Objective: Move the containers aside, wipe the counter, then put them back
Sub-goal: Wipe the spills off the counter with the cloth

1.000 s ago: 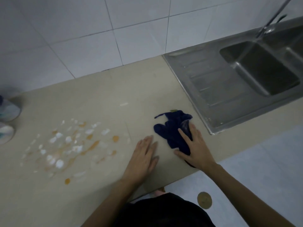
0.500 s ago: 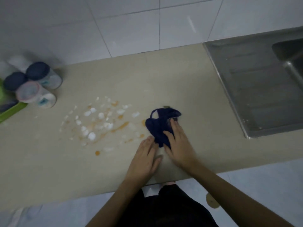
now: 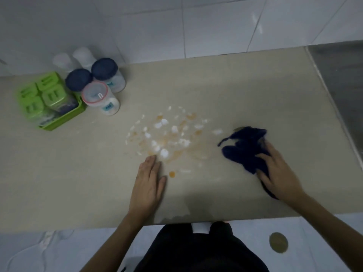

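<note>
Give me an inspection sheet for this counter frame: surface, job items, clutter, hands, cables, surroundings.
Surface: beige stone counter soiled by a patch of white flakes and orange smears, not yet wiped.
Job's things: dark blue wiping cloth, bunched, right of the mess; lidded plastic jars grouped at back left beside a green tray of green-lidded boxes.
Clutter: nothing seen beyond the spill.
Grippers: left hand flat on the counter at the mess's near edge, empty; right hand pressing on the cloth.
Cables: nothing seen on the counter.
Surroundings: white tiled wall; steel sink drainboard at right; round floor drain below.
</note>
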